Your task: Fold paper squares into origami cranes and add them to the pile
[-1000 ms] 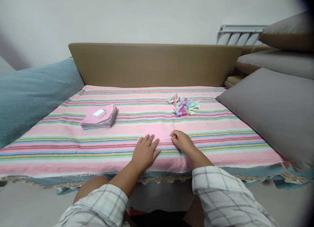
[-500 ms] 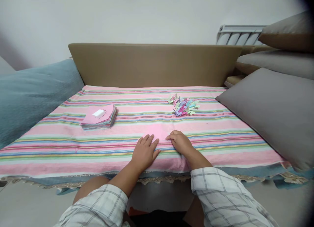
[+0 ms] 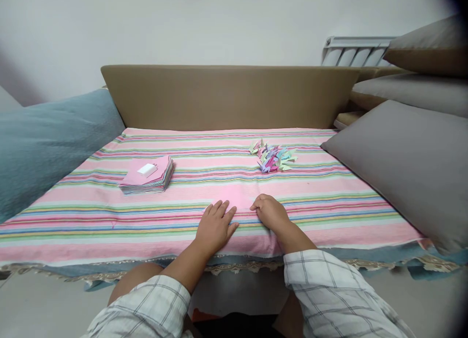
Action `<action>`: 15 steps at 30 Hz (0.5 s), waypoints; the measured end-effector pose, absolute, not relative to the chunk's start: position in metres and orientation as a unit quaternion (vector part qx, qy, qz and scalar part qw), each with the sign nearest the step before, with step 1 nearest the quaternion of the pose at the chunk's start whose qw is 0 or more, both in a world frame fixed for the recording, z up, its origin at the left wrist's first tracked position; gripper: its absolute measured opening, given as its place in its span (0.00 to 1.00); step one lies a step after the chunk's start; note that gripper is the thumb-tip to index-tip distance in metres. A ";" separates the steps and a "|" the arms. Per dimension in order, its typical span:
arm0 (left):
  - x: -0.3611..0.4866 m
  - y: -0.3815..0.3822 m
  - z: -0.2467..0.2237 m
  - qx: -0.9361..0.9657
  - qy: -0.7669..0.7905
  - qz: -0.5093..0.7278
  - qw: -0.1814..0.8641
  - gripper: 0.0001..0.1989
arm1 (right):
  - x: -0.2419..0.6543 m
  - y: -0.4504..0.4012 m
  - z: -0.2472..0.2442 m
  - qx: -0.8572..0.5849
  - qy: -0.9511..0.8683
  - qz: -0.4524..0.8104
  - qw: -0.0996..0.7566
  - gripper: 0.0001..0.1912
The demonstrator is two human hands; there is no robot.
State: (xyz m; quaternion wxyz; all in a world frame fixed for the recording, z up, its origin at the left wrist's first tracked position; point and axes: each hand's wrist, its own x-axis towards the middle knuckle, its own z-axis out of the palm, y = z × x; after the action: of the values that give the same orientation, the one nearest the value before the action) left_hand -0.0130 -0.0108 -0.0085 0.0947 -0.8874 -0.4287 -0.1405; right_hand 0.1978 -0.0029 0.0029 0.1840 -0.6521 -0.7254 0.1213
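A pale pink sheet of paper [image 3: 234, 196] lies on the striped cloth in front of me, hard to tell apart from the pink stripes. My left hand [image 3: 216, 223] rests flat over its left near part, fingers spread. At the sheet's right near edge is my right hand [image 3: 269, 211], its fingers curled in and one fingertip pressed down at the edge. I see nothing gripped in it. The near outline of the paper is partly hidden by my left hand.
On the left is a stack of coloured paper [image 3: 146, 182] with a small white block [image 3: 147, 170] on top. Several folded paper pieces [image 3: 274, 157] are heaped to the right, farther back. Grey cushions [image 3: 409, 157] border the right side, a blue cushion [image 3: 58, 138] the left.
My right hand has slid slightly to the right along the near edge of the pink paper. The left hand has stayed in place.
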 end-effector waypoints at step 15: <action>-0.014 -0.010 -0.010 -0.886 -0.429 -0.153 0.091 0.22 | 0.215 -0.005 0.018 -0.735 -0.666 0.106 0.075 0.11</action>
State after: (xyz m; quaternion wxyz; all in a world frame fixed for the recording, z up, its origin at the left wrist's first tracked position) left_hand -0.0136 -0.0099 -0.0096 0.0910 -0.8858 -0.4288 -0.1525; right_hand 0.2153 -0.0049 0.0182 0.0751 -0.7345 -0.6661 0.1057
